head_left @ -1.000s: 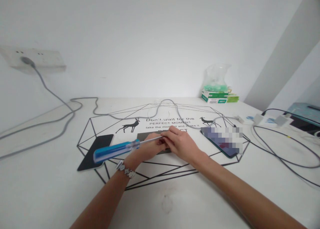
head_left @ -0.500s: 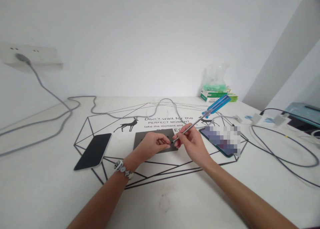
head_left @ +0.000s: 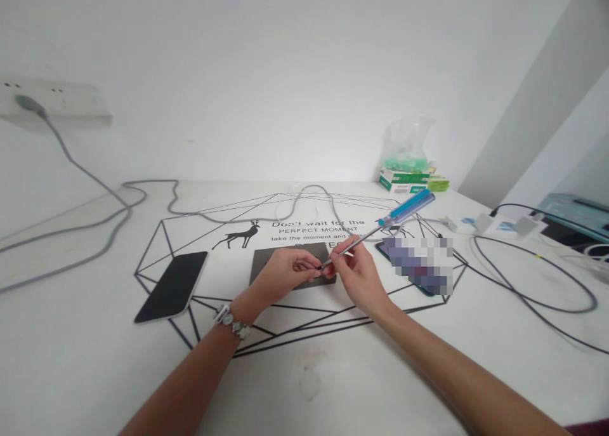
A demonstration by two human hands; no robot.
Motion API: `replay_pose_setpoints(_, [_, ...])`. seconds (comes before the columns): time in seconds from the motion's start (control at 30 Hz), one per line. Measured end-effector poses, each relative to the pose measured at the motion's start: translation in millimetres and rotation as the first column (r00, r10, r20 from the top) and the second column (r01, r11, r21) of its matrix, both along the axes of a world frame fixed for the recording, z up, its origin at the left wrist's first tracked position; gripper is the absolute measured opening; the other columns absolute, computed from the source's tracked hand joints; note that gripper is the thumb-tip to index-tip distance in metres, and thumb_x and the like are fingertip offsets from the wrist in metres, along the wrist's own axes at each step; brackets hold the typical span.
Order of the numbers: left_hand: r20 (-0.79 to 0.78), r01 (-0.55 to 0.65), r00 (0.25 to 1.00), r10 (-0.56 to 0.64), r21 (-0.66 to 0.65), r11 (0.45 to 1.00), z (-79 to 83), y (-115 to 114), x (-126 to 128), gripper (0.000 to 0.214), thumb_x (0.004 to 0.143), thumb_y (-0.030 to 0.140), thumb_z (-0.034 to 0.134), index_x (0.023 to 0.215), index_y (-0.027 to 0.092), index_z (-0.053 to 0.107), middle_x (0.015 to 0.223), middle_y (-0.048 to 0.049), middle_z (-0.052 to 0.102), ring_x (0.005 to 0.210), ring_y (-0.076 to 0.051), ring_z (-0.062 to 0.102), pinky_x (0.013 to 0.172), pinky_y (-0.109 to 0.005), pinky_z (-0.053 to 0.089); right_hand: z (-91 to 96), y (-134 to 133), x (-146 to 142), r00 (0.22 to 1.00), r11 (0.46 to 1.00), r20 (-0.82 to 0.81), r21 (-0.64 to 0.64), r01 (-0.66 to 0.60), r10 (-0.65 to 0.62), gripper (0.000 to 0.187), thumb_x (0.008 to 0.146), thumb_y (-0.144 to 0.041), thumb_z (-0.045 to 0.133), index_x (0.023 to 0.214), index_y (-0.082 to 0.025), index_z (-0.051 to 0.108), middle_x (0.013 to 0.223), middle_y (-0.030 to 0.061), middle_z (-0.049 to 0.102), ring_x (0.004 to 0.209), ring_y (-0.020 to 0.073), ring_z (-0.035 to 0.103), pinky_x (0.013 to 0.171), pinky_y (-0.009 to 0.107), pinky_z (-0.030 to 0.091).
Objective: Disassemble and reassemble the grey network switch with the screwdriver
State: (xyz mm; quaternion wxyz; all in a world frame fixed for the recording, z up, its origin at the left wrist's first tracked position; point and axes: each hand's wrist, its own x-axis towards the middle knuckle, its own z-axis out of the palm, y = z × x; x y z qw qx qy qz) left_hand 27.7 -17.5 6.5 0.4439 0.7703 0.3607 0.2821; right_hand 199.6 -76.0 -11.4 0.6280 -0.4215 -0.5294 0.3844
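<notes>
Between two phones, over a dark panel, hands: right around a screwdriver, left's grip unclear.

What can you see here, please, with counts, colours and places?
Screwdriver: one, blue and grey, in the right hand
Flat sheet: one, dark grey, centre
Phone: one, black, left
Second phone: one, bluish, pixelated, right
Cable: count unclear, grey, left and back
Other cable: count unclear, black, right
Power strip: one, white, right
Wall socket: one, white, left, grey plug inserted
Boxes: several, green and white, back right
Bag: one, clear and green, atop boxes
Unclear object: one, pale blue, right edge
Table: one, white, underneath
Bracelet: one, silver, left wrist
Left hand: one, bare, at screwdriver's tip
Right hand: one, bare, holding screwdriver
</notes>
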Motion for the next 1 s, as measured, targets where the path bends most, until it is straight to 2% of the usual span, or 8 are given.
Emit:
replay_pose_setpoints(0.23, [-0.005,0.038,0.999,-0.037,0.029,0.999,-1.9,1.1,-2.4,0.014,0.079,0.019,0.066,0.091,0.013,0.071,0.077,-0.0048,0.076,0.069,-0.015,0.071,0.067,-0.025,0.054,1.6,-0.5,-0.9,1.000,1.000,-0.011,0.012,0.003,-0.003,0.022,0.088,-0.037,0.063,0.093,-0.024,0.045,0.067,-0.0039,0.063,0.065,0.0184,0.071,0.063,0.033,0.059])
replay_pose_setpoints(0.33, [0.001,0.048,0.999,-0.048,0.072,0.996,-2.1,2.3,-4.1,0.027,0.076,0.024,0.072,0.100,0.013,0.069,0.086,-0.0064,0.077,0.073,-0.015,0.070,0.070,-0.026,0.054,0.1,0.9,0.2,1.000,1.000,-0.017,0.007,0.011,-0.011,0.022,0.088,-0.036,0.063,0.093,-0.024,0.045,0.066,-0.0042,0.063,0.065,0.0181,0.070,0.063,0.033,0.059])
replay_pose_setpoints(0.4, [-0.041,0.021,0.999,-0.015,0.138,0.990,0.0,2.3,-5.8,0.033,0.073,0.027,0.076,0.102,0.013,0.068,0.083,-0.0050,0.075,0.068,-0.014,0.066,0.065,-0.024,0.052,-1.2,2.1,1.2,1.000,1.000,-0.020,0.004,0.018,-0.018,0.022,0.088,-0.035,0.063,0.093,-0.024,0.045,0.066,-0.0045,0.062,0.064,0.0177,0.070,0.061,0.032,0.058])
replay_pose_setpoints(0.53, [-0.153,-0.002,0.987,0.041,0.247,0.969,5.3,1.7,-8.7,0.021,0.077,0.032,0.073,0.088,0.014,0.071,0.065,-0.0005,0.067,0.058,-0.011,0.057,0.056,-0.021,0.044,-3.2,3.8,2.2,1.000,1.000,-0.003,-0.004,0.030,-0.030,0.022,0.087,-0.035,0.063,0.093,-0.024,0.046,0.065,-0.0048,0.061,0.062,0.0173,0.068,0.060,0.031,0.057])
replay_pose_setpoints(0.7, [-0.190,0.032,0.982,0.025,0.293,0.956,1.8,4.9,-10.4,0.016,0.082,0.030,0.066,0.084,0.016,0.074,0.066,-0.0005,0.067,0.060,-0.011,0.053,0.057,-0.020,0.041,-2.0,2.2,1.0,1.000,1.000,0.007,-0.005,0.020,-0.020,0.021,0.086,-0.034,0.063,0.092,-0.024,0.045,0.066,-0.0046,0.061,0.062,0.0169,0.067,0.060,0.031,0.057])
replay_pose_setpoints(1.0, [-0.225,0.051,0.974,0.020,0.305,0.951,0.0,3.4,-8.0,0.015,0.081,0.028,0.064,0.083,0.016,0.073,0.067,-0.0001,0.065,0.059,-0.011,0.051,0.057,-0.021,0.039,-1.6,1.5,0.6,1.000,1.000,0.012,-0.005,0.013,-0.013,0.022,0.086,-0.035,0.063,0.093,-0.024,0.045,0.068,-0.0041,0.062,0.063,0.0178,0.068,0.062,0.033,0.058])
